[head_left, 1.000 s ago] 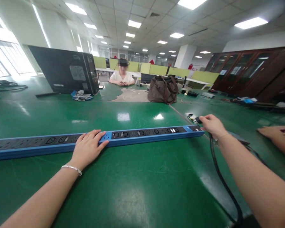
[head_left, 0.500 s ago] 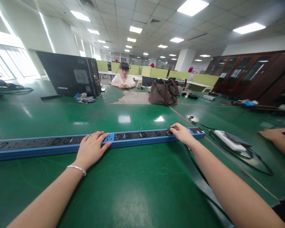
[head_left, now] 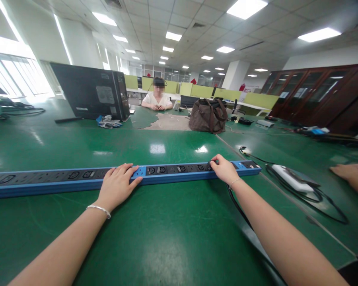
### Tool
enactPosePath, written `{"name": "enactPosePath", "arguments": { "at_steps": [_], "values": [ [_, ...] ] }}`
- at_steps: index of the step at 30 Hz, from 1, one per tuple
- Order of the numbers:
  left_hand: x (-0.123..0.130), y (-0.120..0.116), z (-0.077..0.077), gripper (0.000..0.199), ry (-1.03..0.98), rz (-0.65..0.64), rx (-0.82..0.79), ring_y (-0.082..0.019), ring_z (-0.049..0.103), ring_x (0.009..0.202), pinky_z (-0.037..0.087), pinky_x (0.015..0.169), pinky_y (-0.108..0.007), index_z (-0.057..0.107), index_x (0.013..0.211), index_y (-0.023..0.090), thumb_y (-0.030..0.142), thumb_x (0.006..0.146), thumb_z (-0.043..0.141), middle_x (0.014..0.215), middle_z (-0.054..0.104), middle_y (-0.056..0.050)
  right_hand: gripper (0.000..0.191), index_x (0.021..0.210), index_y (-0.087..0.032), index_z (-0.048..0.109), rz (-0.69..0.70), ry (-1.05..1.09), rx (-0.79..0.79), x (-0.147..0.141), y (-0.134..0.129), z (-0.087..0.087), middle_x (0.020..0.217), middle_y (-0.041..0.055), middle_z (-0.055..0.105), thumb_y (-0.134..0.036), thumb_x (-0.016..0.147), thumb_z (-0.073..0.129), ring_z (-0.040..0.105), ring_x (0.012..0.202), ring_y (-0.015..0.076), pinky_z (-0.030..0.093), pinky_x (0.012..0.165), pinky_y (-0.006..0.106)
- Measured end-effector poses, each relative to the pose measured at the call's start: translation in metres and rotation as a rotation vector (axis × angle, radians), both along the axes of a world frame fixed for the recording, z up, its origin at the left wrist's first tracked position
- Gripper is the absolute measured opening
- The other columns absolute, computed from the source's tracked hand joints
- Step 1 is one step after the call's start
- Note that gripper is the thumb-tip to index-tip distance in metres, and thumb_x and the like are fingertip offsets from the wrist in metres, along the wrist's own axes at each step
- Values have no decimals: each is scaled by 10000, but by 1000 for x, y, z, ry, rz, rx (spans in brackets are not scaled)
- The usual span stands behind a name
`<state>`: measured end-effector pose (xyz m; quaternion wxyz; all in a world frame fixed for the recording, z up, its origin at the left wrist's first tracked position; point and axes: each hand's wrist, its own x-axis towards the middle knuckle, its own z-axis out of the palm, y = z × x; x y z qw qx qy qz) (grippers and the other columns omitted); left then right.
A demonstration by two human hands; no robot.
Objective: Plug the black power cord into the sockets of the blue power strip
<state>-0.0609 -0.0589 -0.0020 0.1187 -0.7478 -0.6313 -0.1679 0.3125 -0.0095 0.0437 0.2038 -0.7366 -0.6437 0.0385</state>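
A long blue power strip (head_left: 179, 178) with black and blue sockets lies across the green table, running past the left edge of the view. My left hand (head_left: 119, 182) rests over its middle, fingers across the top and thumb along the near side, gripping it beside a blue socket. Toward the strip's right end, my right hand (head_left: 223, 169) pinches a black plug (head_left: 210, 166), mostly covered by the fingers, over the sockets. Whether its pins are in a socket is hidden. A black cable (head_left: 238, 206) trails from under that hand toward the lower right.
A white box-shaped device (head_left: 292, 178) with coiled black cable lies right of the strip. Another person's hand (head_left: 350, 174) rests at the right edge. Farther back are a black computer case (head_left: 89, 93), gloves (head_left: 109, 122), a brown bag (head_left: 208, 116) and a seated person (head_left: 157, 99).
My right hand has shifted slightly left along the strip with the plug, showing more of the blue socket at the right end. My left hand stays on the strip. The view has moved slightly.
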Motion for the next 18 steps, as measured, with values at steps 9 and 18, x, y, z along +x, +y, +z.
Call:
{"name": "enactPosePath", "arguments": {
  "at_steps": [9,18],
  "values": [
    [1,-1,1,511,-2,4,-2,-255,489,1174,299,1008,-433,550,1216,243,535,857,335,1302,532,-69,258,985,-252,575,-10,-147,-36,-8,-1,-5,815,42,665,-375,831,410,605,721,202,379,601,271],
    [0,-1,1,514,26,7,1,-254,487,1172,293,1010,-431,539,1223,235,534,870,314,1304,527,-69,265,990,-258,556,11,-189,-48,-8,-1,-7,814,45,666,-378,848,368,604,728,212,364,591,279]
  ]
}}
